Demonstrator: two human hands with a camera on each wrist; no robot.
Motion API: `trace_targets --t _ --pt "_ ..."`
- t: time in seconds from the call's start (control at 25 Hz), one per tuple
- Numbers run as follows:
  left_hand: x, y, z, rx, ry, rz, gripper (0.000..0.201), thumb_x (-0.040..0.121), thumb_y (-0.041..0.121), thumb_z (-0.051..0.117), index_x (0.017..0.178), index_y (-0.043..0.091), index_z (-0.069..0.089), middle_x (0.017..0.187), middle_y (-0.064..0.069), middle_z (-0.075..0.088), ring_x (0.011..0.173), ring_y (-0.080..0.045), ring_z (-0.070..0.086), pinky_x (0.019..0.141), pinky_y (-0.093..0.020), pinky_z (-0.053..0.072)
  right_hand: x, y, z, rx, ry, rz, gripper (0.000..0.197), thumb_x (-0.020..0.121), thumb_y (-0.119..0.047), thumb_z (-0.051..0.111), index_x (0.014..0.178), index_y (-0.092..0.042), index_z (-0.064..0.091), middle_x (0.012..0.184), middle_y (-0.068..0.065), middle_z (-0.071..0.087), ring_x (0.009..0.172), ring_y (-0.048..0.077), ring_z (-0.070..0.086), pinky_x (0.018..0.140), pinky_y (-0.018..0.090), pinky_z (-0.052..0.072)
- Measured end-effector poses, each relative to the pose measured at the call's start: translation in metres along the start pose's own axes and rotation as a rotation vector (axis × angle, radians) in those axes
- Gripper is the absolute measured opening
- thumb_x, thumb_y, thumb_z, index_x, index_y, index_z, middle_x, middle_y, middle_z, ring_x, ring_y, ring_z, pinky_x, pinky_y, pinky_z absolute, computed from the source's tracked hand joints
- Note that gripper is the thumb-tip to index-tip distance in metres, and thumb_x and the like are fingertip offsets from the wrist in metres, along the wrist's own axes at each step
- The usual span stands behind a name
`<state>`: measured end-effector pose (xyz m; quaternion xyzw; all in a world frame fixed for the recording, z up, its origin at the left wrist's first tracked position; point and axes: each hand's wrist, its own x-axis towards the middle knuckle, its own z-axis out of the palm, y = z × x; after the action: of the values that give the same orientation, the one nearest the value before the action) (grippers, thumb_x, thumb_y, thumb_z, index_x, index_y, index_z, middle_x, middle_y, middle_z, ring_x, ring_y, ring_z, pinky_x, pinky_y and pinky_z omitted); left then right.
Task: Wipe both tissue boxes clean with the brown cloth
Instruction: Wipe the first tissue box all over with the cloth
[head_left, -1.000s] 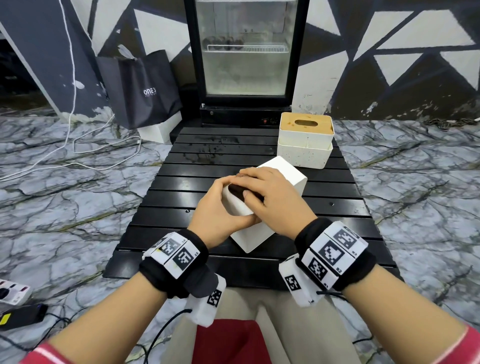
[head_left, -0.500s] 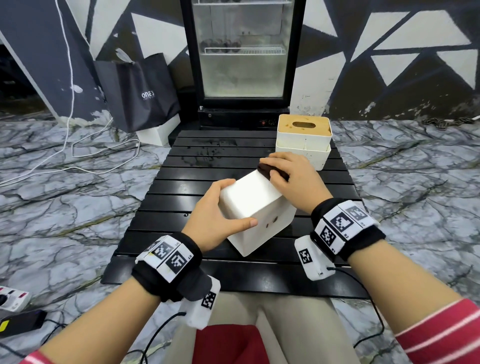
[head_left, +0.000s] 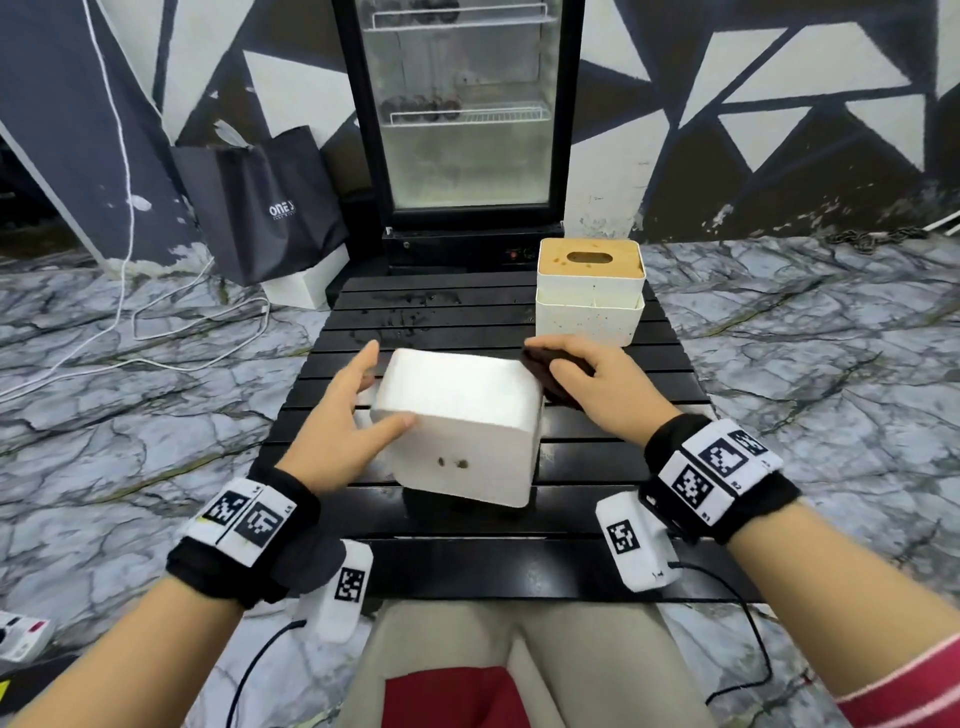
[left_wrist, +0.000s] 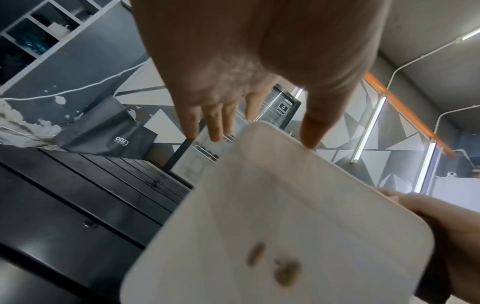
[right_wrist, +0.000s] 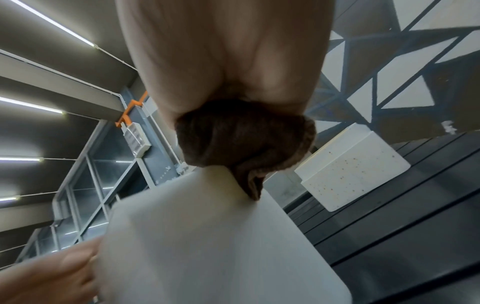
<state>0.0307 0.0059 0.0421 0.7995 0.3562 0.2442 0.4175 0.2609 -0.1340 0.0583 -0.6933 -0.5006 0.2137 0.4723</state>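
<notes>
A plain white tissue box lies tilted in the middle of the black slatted table, with two brown spots on its near face. My left hand steadies its left end: the thumb lies on the top edge and the fingers are straight. My right hand grips the bunched brown cloth and presses it against the box's right end, as the right wrist view shows. The second tissue box, speckled white with a wooden slotted lid, stands untouched at the table's far right.
A glass-door fridge stands right behind the table. A black shopping bag leans on the wall to its left. White cables run over the marble floor, and a power strip lies at the lower left.
My right hand slid the cloth from the box's near top to its far corner, then down onto its right end. The box turned clockwise. My left hand loosened from a grip to straight fingers.
</notes>
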Motion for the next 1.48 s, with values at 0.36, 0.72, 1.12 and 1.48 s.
trace_targets --t 0.36,0.72,1.12,1.48 --pt "0.006 0.013 0.011 0.032 0.190 -0.061 0.095 0.077 0.034 0.073 0.149 0.024 0.012 0.150 -0.007 0.022 0.134 -0.023 0.034 0.111 -0.043 0.031 -0.039 -0.013 0.019 0.048 -0.076 -0.045 0.033 0.087 -0.018 0.048 0.114 -0.034 0.060 0.114 -0.006 0.062 0.106 0.012 0.056 0.098 0.039 0.045" --pt "-0.024 0.046 0.035 0.108 0.084 0.005 0.092 0.076 0.047 0.069 0.148 0.023 0.016 0.148 0.003 0.030 0.129 -0.008 0.033 0.098 -0.022 0.029 -0.045 -0.013 0.010 -0.040 0.002 -0.053 0.031 0.088 -0.010 0.051 0.110 -0.028 0.063 0.109 -0.007 0.063 0.104 0.007 0.056 0.091 0.014 0.041" --pt "-0.012 0.048 0.039 0.096 -0.006 -0.028 0.103 0.074 0.031 0.077 0.149 0.025 0.007 0.153 0.003 0.015 0.139 -0.006 0.014 0.100 -0.019 0.016 -0.037 0.009 0.045 -0.275 0.000 -0.184 0.036 0.083 -0.024 0.043 0.114 -0.023 0.062 0.119 -0.007 0.058 0.106 0.017 0.046 0.088 0.009 0.025" --pt "-0.014 0.044 0.041 0.075 -0.005 -0.048 0.100 0.077 0.029 0.075 0.150 0.025 0.007 0.155 0.004 0.012 0.142 -0.009 0.013 0.104 -0.019 0.014 -0.023 0.033 0.027 -0.240 0.078 0.009 0.030 0.086 -0.008 0.050 0.111 -0.017 0.063 0.113 0.002 0.061 0.108 0.016 0.053 0.094 0.018 0.033"
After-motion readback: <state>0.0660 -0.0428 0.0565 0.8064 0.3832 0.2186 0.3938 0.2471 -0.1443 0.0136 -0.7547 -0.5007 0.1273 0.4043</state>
